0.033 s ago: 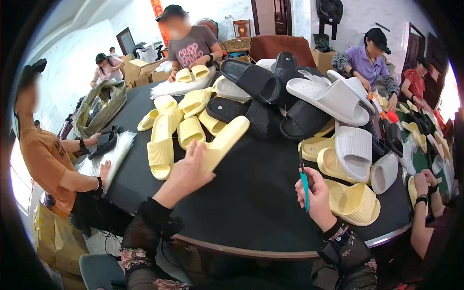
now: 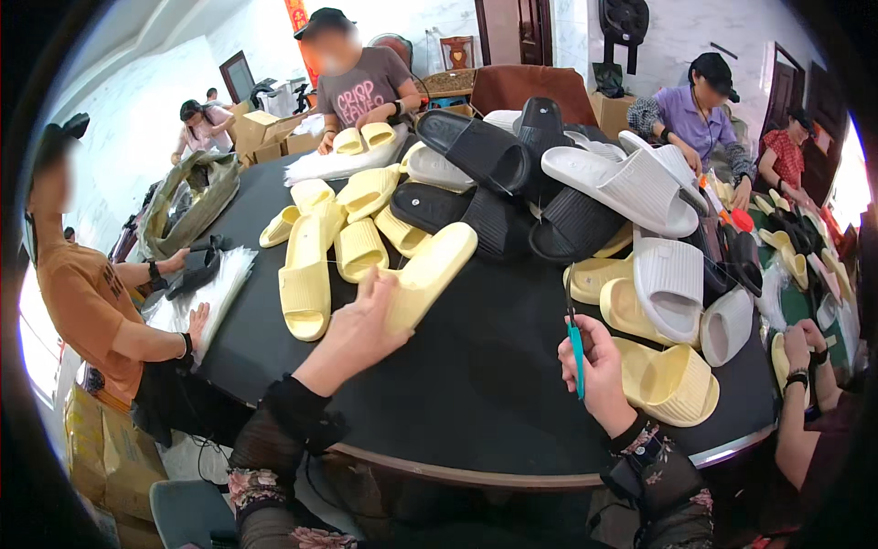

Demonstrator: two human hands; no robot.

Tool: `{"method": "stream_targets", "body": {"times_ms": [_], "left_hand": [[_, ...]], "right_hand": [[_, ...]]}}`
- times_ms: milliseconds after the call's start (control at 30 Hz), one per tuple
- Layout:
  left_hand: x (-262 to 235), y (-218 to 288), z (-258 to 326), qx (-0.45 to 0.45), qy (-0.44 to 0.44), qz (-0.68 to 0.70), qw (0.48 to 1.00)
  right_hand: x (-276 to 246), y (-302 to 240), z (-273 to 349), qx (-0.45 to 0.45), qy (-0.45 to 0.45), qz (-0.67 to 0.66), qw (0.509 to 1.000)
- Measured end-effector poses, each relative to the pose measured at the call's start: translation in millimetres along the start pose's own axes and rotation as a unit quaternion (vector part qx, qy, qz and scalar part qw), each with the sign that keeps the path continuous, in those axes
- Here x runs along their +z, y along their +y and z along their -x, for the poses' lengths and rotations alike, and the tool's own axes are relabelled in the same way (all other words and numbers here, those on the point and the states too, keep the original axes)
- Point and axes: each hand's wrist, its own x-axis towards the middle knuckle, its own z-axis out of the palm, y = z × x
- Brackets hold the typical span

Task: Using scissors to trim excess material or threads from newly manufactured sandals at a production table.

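A pale yellow slide sandal point(image 2: 439, 270) is held by my left hand point(image 2: 361, 325), its toe end pointing up and to the right. The fingers are closed around it, and its strap is mostly hidden by them. My right hand point(image 2: 599, 366) grips small scissors with teal handles point(image 2: 575, 352), the dark blades pointing away from me. Just beyond my left hand lies a yellow slide point(image 2: 305, 288), with several more yellow ones behind it. Close to my right hand, another yellow slide point(image 2: 672, 380) rests on the black table point(image 2: 485, 403).
A heap of black slides point(image 2: 471, 146) and white slides point(image 2: 622, 188) rises at the table's middle and right. At the left, a person in orange point(image 2: 105, 311) handles a black slide point(image 2: 195, 270) over clear plastic bags point(image 2: 219, 297). Other people work across and to the right.
My left hand and the yellow slide have shifted slightly right. My right hand and the scissors have barely moved.
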Motion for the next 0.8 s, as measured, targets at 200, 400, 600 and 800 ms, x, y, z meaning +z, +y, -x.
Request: {"method": "stream_targets", "body": {"times_ms": [200,400,600,800], "left_hand": [[-3,10,-6,0.032,-0.03,0.022,0.999],[-12,-14,-23,0.082,-0.079,-0.021,0.993],[-31,-20,-36,-0.07,-0.07,0.113,0.989],[-32,-79,-47,-0.14,0.019,0.105,0.984]], "right_hand": [[0,-1,0,0.001,-0.004,-0.005,1.0],[0,-3,5,-0.005,-0.01,0.008,1.0],[-3,-4,6,0.006,-0.007,0.018,1.0],[1,-6,4,-0.006,-0.014,0.039,0.999]]}}
